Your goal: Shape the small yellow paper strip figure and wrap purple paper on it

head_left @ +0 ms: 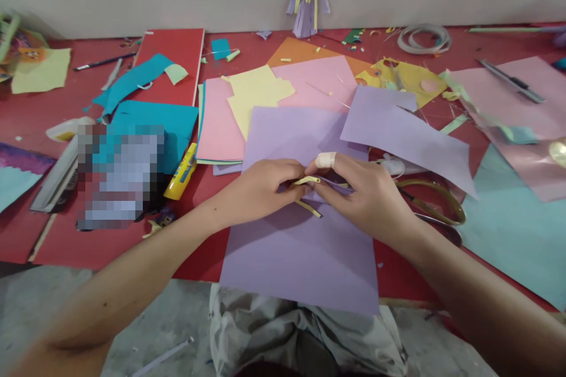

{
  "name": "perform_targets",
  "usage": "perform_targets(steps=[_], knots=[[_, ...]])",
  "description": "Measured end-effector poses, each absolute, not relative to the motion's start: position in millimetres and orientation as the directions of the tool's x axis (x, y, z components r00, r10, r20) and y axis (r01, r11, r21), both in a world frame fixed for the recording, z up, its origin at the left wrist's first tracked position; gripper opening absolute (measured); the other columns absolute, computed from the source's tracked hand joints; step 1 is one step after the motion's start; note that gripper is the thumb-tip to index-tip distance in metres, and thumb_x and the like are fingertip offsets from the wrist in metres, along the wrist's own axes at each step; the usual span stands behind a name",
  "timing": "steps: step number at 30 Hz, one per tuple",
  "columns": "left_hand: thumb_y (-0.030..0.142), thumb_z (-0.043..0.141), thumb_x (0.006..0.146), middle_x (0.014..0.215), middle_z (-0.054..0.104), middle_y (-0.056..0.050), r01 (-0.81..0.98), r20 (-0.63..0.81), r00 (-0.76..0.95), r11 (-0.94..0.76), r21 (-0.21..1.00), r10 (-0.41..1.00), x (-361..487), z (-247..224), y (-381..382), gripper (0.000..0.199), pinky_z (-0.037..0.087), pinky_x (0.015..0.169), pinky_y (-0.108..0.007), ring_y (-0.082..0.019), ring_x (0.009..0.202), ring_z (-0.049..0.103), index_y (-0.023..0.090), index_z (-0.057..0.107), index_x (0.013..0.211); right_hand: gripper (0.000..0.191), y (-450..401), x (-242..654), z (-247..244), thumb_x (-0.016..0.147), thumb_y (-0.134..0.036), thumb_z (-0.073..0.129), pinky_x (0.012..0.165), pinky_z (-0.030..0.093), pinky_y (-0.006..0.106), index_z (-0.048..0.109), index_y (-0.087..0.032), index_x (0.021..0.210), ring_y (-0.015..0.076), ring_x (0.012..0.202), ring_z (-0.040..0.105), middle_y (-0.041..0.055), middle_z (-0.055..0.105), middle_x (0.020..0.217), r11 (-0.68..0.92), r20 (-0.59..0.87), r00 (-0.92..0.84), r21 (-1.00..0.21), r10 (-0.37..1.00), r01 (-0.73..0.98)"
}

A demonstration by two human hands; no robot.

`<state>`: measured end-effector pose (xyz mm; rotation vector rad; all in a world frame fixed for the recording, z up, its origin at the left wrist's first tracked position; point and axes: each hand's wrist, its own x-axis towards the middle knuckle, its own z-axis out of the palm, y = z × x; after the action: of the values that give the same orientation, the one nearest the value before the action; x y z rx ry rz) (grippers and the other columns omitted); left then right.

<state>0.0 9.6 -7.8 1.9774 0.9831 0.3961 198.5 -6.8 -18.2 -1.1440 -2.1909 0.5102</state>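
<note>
Over a large purple paper sheet (300,259), my left hand (259,188) and my right hand (365,185) meet with fingertips pinched. Between them is a small yellow paper piece (308,180), folded or rolled into a narrow strip. Another thin yellow strip (310,209) pokes out below my fingers. Purple paper with a yellow edge shows partly under my right hand, mostly hidden by the fingers. A pale bandage wraps a finger of my right hand. Against the wall stands a purple and yellow paper figure (306,9) in a robe shape.
Scissors (435,203) with a yellow-green handle lie right of my right hand. A yellow glue stick (181,172) and a cutter knife (57,174) lie at left. Pink sheets (219,121), a loose purple sheet (407,129), and a coil of clear tubing (424,39) sit farther back.
</note>
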Motion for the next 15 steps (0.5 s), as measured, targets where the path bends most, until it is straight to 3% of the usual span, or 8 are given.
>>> perform_targets(steps=[15], knots=[[0.021,0.052,0.094,0.094,0.068,-0.003,0.466,-0.009,0.683,-0.426,0.776,0.731,-1.7,-12.4,8.4,0.015,0.050,0.085,-0.027,-0.016,0.093,0.066,0.015,0.065,0.087,0.008,-9.3,198.7,-12.8,0.088,-0.016,0.059,0.058,0.045,0.024,0.056,-0.022,0.092,0.0126,0.066,0.064,-0.0023,0.069,0.080,0.529,0.246,-0.481,-0.562,0.841,0.636]])
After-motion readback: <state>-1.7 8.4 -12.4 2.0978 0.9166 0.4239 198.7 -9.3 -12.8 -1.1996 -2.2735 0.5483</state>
